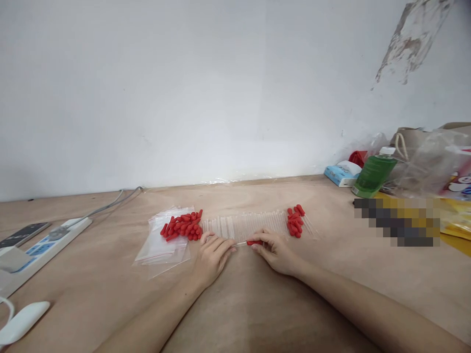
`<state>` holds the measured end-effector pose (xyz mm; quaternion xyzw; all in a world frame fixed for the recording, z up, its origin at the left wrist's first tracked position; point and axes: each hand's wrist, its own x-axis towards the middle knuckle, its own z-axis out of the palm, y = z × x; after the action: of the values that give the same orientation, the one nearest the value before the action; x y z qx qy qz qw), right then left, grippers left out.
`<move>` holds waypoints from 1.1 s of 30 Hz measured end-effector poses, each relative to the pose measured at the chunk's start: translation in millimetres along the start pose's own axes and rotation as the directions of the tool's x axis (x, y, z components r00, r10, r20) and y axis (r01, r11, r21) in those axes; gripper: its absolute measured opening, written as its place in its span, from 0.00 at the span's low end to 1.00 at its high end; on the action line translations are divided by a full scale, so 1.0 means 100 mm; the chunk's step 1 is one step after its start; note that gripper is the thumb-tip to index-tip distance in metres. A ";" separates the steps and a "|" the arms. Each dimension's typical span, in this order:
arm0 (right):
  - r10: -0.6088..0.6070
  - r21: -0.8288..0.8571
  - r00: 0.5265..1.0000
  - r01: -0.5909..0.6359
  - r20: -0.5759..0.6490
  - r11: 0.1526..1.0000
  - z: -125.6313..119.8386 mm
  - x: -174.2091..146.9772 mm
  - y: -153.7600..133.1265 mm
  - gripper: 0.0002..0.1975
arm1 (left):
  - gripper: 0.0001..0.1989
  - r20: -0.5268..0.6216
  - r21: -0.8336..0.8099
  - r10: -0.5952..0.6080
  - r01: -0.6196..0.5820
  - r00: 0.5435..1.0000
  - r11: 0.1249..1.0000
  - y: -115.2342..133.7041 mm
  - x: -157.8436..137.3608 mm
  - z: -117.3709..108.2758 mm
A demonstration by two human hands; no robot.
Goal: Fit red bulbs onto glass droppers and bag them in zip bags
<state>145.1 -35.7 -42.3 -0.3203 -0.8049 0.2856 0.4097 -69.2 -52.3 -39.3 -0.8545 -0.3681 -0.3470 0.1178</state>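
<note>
My left hand (214, 254) is closed on one end of a thin clear glass dropper tube (241, 243). My right hand (274, 252) pinches a red rubber dropper bulb (253, 242) at the tube's other end; whether the tube sits inside the bulb is too small to tell. Just beyond both hands lies a row of clear glass tubes (253, 223), side by side. A heap of loose red bulbs (182, 226) rests left of the row. To its right is a smaller group of red bulbs (295, 223), with some thin tubes showing beside them.
Clear zip bags (152, 247) lie under the left heap. At the far left are a white power strip (47, 250), a phone (24, 234) and a white charger (25, 321). A green bottle (373, 174), tissue pack (339, 175) and plastic bags (419, 169) stand at the right.
</note>
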 end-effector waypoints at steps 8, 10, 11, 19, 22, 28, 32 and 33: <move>-0.016 -0.003 1.000 0.016 0.012 1.000 0.02 -0.05 -0.02 0.09 | 0.09 -0.018 0.021 0.126 -0.126 0.992 0.992 -0.01 -0.01 0.02; -0.020 -0.022 1.000 0.020 0.000 1.000 0.03 -0.05 -0.02 0.08 | 0.11 -0.006 0.017 0.150 -0.150 0.989 0.989 -0.01 -0.01 0.01; -0.026 -0.027 1.000 0.026 -0.004 0.999 0.03 -0.06 -0.01 0.07 | 0.11 0.001 0.013 0.157 -0.157 0.988 0.987 0.00 -0.01 0.01; -0.088 -0.102 0.996 0.090 0.022 0.991 0.03 -0.08 -0.02 0.07 | 0.12 0.069 0.026 0.171 -0.173 0.983 0.985 0.02 -0.01 0.02; -0.104 -0.142 0.994 0.108 0.037 0.984 0.03 -0.08 -0.05 0.07 | 0.12 0.065 0.020 0.169 -0.170 0.984 0.985 0.04 -0.01 0.04; -0.117 -0.171 0.992 0.125 0.053 0.977 0.03 -0.05 -0.05 0.07 | 0.11 0.057 0.001 0.132 -0.132 0.990 0.991 0.08 0.01 0.08; -0.130 -0.189 0.987 0.146 0.099 0.971 0.05 -0.04 -0.06 0.07 | 0.11 0.049 -0.010 0.149 -0.149 0.988 0.989 0.09 0.01 0.07; -0.132 -0.197 0.985 0.151 0.108 0.969 0.05 -0.04 -0.07 0.07 | 0.11 0.046 -0.011 0.155 -0.154 0.987 0.988 0.09 0.01 0.07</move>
<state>140.7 -43.5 -41.8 -0.2888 -0.8692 0.1860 0.3557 -58.9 -54.5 -43.1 -0.8889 -0.3020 -0.3180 0.1323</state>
